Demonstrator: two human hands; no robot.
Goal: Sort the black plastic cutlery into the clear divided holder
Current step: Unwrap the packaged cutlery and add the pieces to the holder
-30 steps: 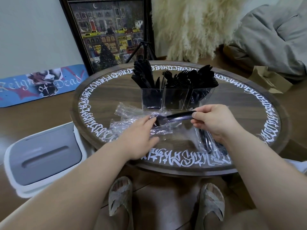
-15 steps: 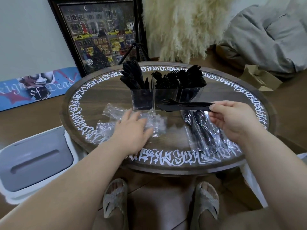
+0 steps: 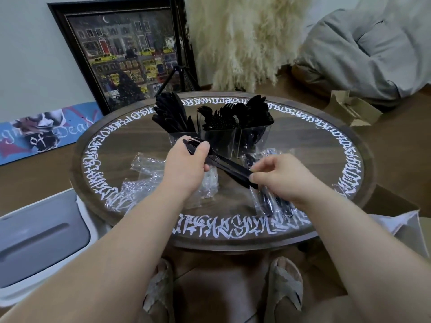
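Beside "of Dead" board (image 3: pixel 46 134), both hands (image 3: pixel 186 164) (image 3: pixel 279 178) grip black cutlery (image 3: pixel 228 167).

Glossy black plastic cutlery (image 3: pixel 229 167) — clear holder (image 3: pixel 219 142), crinkled wrappers (image 3: pixel 149 180) — wood-grain table (image 3: pixel 130 148).

Dim, soft and even, with no hard shadows anywhere. Faint sheen on the counter (image 3: pixel 303 145) glass at centre, small glints on the clear wrappers (image 3: pixel 149 173) left of centre. Strong wide-angle bending toward the edges: forearms ballooning at lower left and lower right, picture frame (image 3: pixel 123 57) leaning at upper left. Slightly smeared around both hands; black cutlery (image 3: pixel 224 166) merging into one dark, detail-poor mass.
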